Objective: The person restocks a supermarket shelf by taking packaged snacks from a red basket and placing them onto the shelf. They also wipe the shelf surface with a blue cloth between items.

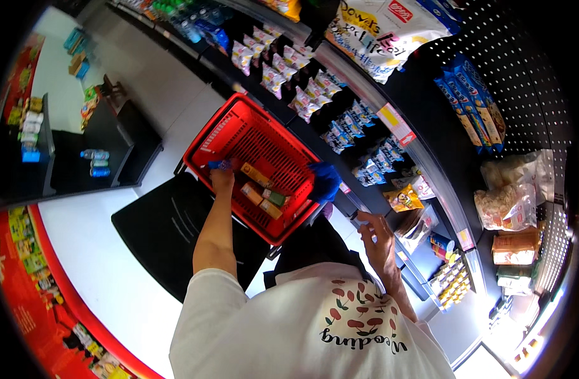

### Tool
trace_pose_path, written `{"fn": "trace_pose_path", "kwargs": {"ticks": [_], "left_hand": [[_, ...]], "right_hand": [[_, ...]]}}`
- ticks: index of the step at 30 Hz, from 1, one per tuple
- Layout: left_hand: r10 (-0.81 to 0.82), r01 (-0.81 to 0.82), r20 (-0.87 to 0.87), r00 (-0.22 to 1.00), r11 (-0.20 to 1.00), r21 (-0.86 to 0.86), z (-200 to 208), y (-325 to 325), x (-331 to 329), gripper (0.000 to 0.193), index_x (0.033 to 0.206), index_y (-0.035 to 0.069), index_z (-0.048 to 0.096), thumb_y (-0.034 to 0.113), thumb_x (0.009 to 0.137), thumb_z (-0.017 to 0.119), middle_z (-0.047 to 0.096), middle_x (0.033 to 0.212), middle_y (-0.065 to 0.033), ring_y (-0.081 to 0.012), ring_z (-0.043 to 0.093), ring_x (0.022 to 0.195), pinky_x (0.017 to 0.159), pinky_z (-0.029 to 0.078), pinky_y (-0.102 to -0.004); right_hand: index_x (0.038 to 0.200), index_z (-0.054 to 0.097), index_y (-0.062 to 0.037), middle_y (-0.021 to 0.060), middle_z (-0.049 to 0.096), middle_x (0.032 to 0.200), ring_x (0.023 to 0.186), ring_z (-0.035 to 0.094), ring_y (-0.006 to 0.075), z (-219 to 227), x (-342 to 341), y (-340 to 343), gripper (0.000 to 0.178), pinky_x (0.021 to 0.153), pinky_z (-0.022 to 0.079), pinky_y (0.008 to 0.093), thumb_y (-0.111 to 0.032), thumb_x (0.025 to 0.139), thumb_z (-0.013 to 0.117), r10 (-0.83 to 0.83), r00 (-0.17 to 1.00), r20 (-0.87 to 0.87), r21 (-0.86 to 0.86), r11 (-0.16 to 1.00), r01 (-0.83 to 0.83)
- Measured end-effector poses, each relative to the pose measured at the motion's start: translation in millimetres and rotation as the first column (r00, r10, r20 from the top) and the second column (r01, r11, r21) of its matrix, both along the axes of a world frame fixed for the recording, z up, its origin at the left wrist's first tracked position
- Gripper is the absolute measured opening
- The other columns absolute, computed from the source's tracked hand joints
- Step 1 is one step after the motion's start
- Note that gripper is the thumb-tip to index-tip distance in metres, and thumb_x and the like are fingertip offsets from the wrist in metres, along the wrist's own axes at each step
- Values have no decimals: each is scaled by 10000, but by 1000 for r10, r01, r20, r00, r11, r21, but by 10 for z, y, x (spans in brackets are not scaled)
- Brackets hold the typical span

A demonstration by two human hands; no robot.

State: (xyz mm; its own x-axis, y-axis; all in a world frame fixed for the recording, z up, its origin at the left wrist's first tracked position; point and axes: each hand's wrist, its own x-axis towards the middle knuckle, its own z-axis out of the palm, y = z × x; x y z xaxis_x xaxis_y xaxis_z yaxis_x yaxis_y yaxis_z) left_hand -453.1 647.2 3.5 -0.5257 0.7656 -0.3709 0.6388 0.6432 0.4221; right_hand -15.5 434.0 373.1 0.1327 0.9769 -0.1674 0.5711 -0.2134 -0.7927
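Observation:
My left hand [222,180] reaches into a red shopping basket [212,138] at its left side. Its fingers are closed on a small blue packet [219,164]. Inside the basket lie several small boxes, among them a yellow-orange box [256,174] and a green-ended box [274,198]. A dark blue bundle [325,182] sits at the basket's right edge; its kind is unclear. My right hand [377,240] is raised beside the shelf at the right, its fingers loosely bent and apart. I make out nothing held in it.
On the right, a dark shelf unit carries rows of small snack packets [311,95], a large white bag [384,38], blue tall packs [471,104] and clear bags [507,205]. A black box-like stand [157,234] is left of the basket. Low black shelving [122,155] stands farther left.

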Motion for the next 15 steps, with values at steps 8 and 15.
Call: {"fn": "trace_pose_path", "kwargs": {"ticks": [8,15], "left_hand": [[-170,175,-207,963,985,3,-129,75,80,510,1063,48,708,522,876,680,712,1047,-251,-450,686,990,884,539,-568],[-193,189,-76,978,980,-55,325,130,94,594,1119,-14,623,508,857,735,657,1134,-243,-439,685,1020,869,566,-556]], "right_hand": [[1211,654,-37,136,704,1005,857,725,266,-109,-124,-89,255,709,584,346,9,962,622,12,1000,5,29,1000,-13],[1152,664,-46,149,703,970,842,719,317,-167,-148,-98,177,717,588,388,-85,982,634,79,993,83,5,997,-79]]}}
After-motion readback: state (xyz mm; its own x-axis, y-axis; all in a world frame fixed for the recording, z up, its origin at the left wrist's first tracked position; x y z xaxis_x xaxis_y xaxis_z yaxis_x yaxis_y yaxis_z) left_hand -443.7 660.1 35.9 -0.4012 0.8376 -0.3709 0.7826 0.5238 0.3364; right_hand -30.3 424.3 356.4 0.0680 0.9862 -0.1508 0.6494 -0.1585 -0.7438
